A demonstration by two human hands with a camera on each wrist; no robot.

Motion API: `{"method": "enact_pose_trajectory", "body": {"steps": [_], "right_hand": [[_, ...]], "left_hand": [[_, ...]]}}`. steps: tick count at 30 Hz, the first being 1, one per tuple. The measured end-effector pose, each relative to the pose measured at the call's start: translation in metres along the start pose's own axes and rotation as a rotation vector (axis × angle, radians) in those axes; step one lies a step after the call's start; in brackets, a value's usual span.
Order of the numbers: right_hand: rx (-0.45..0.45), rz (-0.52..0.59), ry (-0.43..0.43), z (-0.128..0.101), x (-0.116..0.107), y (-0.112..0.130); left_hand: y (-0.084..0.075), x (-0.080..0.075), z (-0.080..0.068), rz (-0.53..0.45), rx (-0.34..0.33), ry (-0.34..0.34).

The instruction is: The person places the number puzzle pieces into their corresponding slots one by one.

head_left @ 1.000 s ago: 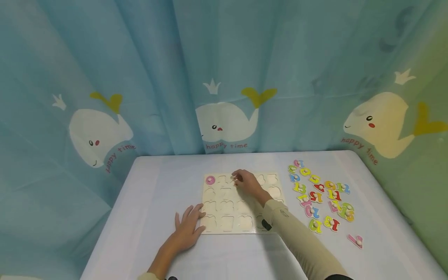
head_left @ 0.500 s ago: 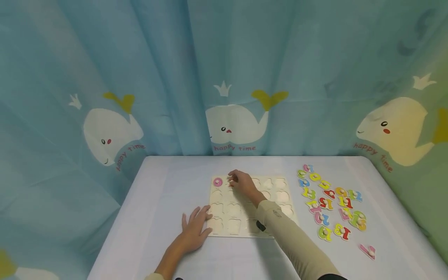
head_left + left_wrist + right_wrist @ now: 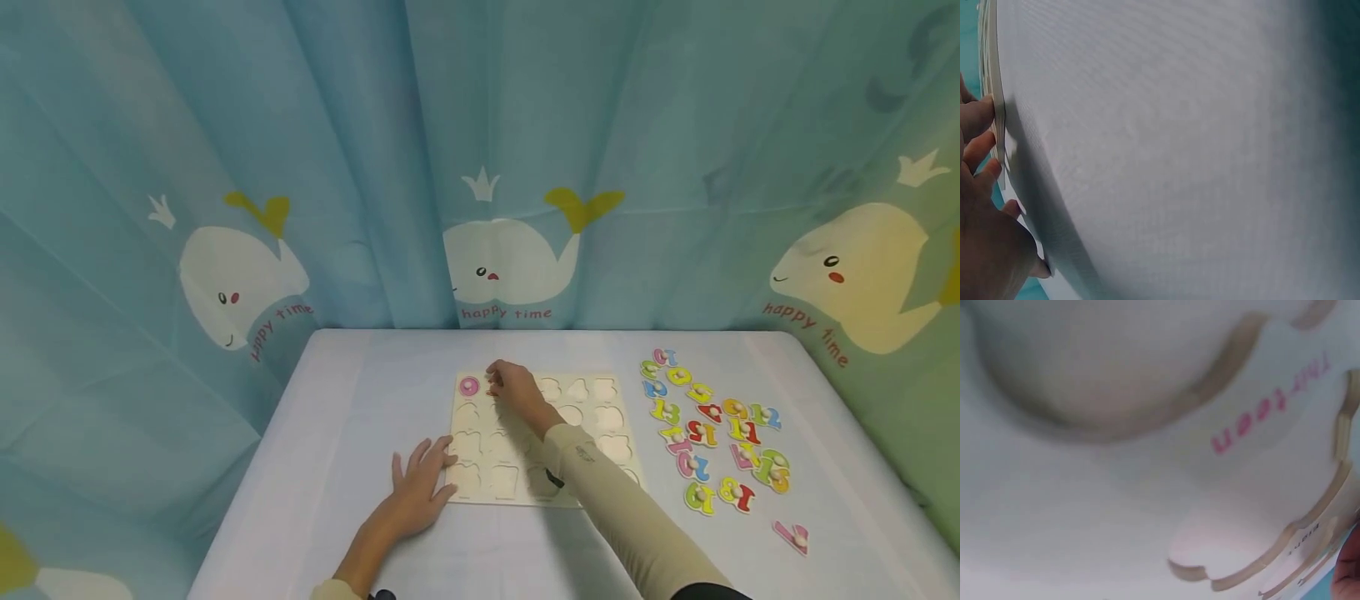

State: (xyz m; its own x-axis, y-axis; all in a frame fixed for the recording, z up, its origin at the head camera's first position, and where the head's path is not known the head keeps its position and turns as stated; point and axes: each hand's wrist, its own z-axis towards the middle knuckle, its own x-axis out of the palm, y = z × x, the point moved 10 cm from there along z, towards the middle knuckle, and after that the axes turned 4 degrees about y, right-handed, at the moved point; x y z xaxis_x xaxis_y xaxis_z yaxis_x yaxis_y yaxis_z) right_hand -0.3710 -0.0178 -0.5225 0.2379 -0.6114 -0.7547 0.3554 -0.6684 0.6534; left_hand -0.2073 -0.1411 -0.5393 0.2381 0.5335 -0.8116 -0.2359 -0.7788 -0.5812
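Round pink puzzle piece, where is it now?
In the head view, the round pink puzzle piece sits at the far left corner of the puzzle board, just left of the right hand.

The person's left hand [image 3: 416, 497] lies palm down, fingers spread, thumb apart. The sleeved right forearm [image 3: 626, 508] slants forward and leftward; the right hand [image 3: 519, 392] curls its fingers toward the thumb, pinching.

Tabletop [image 3: 360, 408]: we get soft, even, fairly bright light.
Curtain [image 3: 352, 125]: dimmer vs. tabletop; tint turns greener at far R.
R sleeve [image 3: 637, 517]: soft shadow beside it.
L wrist cam: we see a dark shadow strip by the board [image 3: 994, 62]; R edge dim + OOF.
R wrist cam: v. close; near cutout rim [image 3: 1110, 428] blurred, "Thirteen" print [image 3: 1263, 411] slightly soft.
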Motion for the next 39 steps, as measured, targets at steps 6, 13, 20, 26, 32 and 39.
{"method": "enact_pose_trajectory", "body": {"steps": [6,13,20,26,32,39], "right_hand": [[0.016,-0.008,0.022,0.000,0.002,0.003],[-0.002,0.019,0.049,-0.012,-0.005,-0.007],[0.057,0.001,0.014,-0.033,-0.035,-0.041],[0.089,-0.021,-0.002,-0.049,-0.058,-0.066],[0.120,-0.046,-0.042,-0.069,-0.081,-0.091],[0.131,-0.047,-0.089,-0.080,-0.106,-0.111]], "left_hand": [[-0.001,-0.003,-0.001,-0.004,0.009,-0.011],[0.000,0.000,0.000,-0.007,-0.001,0.009],[0.006,-0.005,0.000,0.003,0.005,0.002],[0.010,-0.008,-0.005,-0.036,0.009,-0.009],[0.009,-0.008,-0.005,-0.011,-0.006,-0.001],[0.009,-0.008,-0.003,0.003,-0.026,0.016]]}}
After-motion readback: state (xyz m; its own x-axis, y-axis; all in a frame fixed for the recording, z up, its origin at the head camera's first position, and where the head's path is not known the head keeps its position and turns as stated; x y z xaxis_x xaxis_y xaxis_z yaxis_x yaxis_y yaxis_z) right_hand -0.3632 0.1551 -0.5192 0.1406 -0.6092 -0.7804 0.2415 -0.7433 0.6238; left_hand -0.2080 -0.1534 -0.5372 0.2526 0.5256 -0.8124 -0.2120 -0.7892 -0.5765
